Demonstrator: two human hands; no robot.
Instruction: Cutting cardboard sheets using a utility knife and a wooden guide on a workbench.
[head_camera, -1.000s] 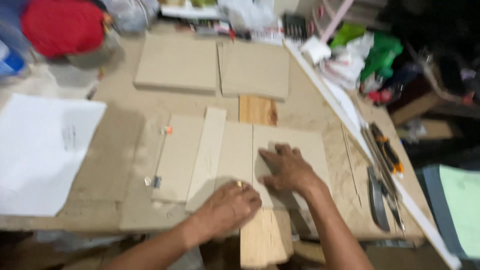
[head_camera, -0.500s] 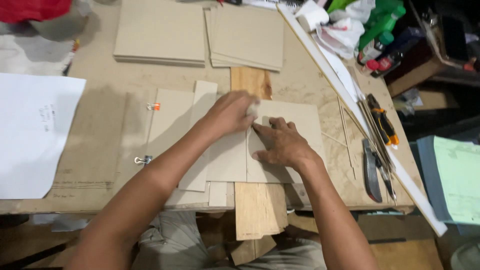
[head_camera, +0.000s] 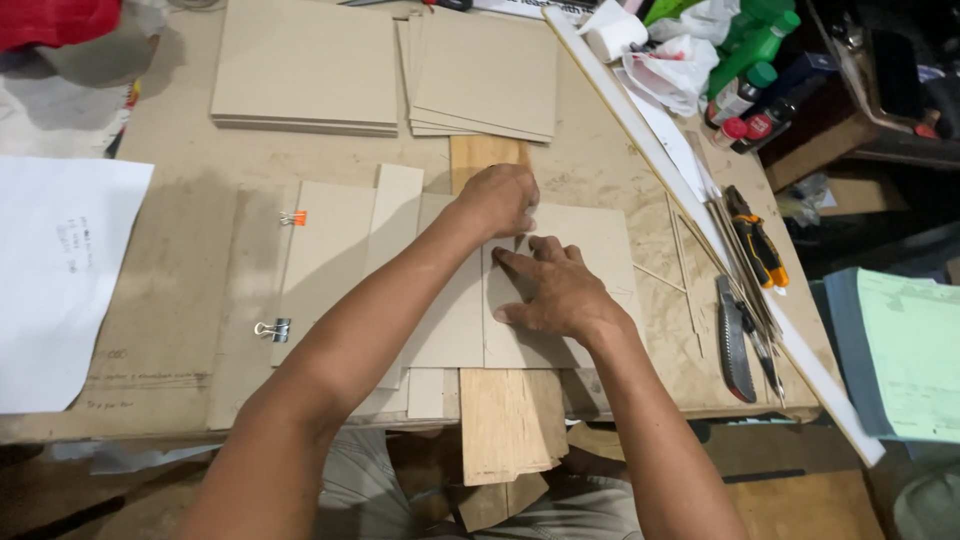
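Flat and open, the right hand (head_camera: 555, 290) presses the cardboard sheet (head_camera: 590, 240); the curled left hand (head_camera: 500, 200) grips nothing visible.

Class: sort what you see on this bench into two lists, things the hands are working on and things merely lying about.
In use:
left hand
right hand
cardboard sheet
wooden plank

Lying about:
cardboard stacks
binder clips
white paper
utility knife
saw blade
green bottles

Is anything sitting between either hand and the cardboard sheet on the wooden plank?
Nothing visible. The right hand lies flat on the cardboard sheet, and the left hand presses its upper left edge over the wooden plank. The binder clips sit well off to the left.
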